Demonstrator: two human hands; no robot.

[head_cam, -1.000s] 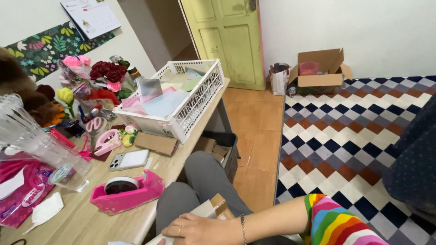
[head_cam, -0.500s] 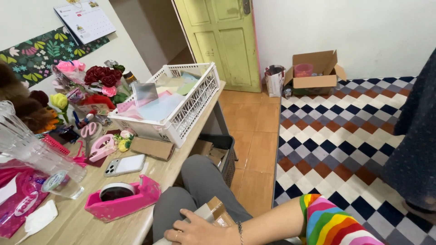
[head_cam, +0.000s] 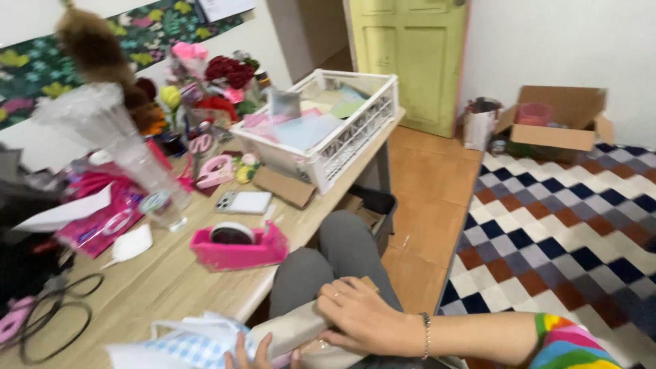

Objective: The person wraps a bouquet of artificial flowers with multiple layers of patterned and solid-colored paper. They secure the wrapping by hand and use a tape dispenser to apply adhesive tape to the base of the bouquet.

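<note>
My right hand (head_cam: 362, 316) rests fingers-down on a beige paper-wrapped bundle (head_cam: 294, 329) lying on my lap in grey trousers (head_cam: 338, 254). A bracelet and a rainbow-striped sleeve (head_cam: 567, 342) show on that arm. Only the fingertips of my left hand (head_cam: 249, 350) appear at the bottom edge, touching the bundle beside blue-checked white fabric (head_cam: 188, 345). Whether the left hand grips anything is hidden by the frame edge.
A wooden table (head_cam: 171, 280) on the left carries a pink tape dispenser (head_cam: 238, 246), a phone (head_cam: 243, 202), a clear plastic vase (head_cam: 130, 150), artificial flowers (head_cam: 205, 82), pink packets and a white crate (head_cam: 328, 126). A cardboard box (head_cam: 553, 123) sits by the far wall on checkered tiles.
The view has swung left and down, showing more of the table. My right hand stays on the bundle; my left fingertips and the checked fabric have come into view.
</note>
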